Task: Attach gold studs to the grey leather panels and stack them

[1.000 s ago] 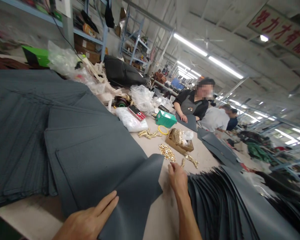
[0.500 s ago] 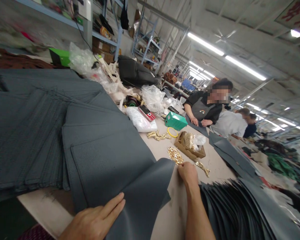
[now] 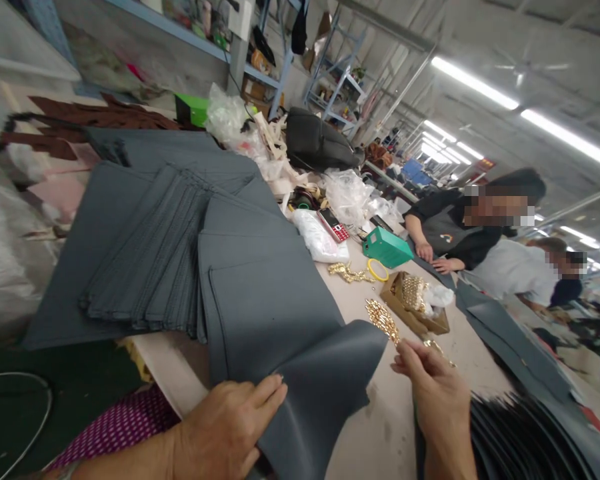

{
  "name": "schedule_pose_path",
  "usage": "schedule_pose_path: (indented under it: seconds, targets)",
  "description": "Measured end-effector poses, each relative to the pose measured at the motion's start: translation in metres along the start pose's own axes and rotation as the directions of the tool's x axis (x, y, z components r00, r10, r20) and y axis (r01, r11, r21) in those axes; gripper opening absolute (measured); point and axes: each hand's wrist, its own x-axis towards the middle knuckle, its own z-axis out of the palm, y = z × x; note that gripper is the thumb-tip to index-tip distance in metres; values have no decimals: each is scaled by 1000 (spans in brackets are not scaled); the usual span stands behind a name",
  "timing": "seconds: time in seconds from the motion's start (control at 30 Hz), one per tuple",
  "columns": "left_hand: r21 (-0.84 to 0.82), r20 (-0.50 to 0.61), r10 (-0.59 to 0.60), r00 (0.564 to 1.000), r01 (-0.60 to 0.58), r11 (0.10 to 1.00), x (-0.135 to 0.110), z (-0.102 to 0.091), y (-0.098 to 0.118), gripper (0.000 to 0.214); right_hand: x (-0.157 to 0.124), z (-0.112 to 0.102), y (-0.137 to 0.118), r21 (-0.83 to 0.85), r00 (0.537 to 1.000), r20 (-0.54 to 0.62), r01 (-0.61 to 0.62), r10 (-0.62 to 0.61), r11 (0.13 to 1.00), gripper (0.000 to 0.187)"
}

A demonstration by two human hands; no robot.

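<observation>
My left hand (image 3: 230,423) grips the near edge of a dark grey leather-like piece (image 3: 325,387), fingers on top and thumb low at the side. The piece bends upward at its far corner and lies over a stack of stitched grey panels (image 3: 270,287). Beside a small pile of shiny gold metal pieces (image 3: 381,319), my right hand (image 3: 433,383) has thumb and forefinger pinched together. Whatever is between those fingertips is too small to make out. Behind the pile sits a cardboard box (image 3: 410,313) with gold chain and clear plastic in it.
A yellow ring (image 3: 378,269), a green box (image 3: 387,247) and a red phone (image 3: 333,225) lie farther back. Dark strips (image 3: 525,433) are bunched at the right. Fanned grey panels (image 3: 145,247) cover the left side. A co-worker (image 3: 460,227) works across the table.
My right hand has drawn back a little from the gold pile, its fingers pinched. My left hand's fingers have curled more around the grey piece. The view has swung left.
</observation>
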Motion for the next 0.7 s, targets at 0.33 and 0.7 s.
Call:
schedule_pose_path:
  seconds: [0.33, 0.7]
  targets:
    - [29, -112, 69, 991, -66, 997, -4, 1, -1, 58, -96, 95, -38, 63, 728, 683, 29, -64, 998, 21]
    - [-52, -197, 43, 979, -55, 997, -8, 17, -6, 64, -89, 98, -67, -139, 740, 670, 42, 62, 989, 16]
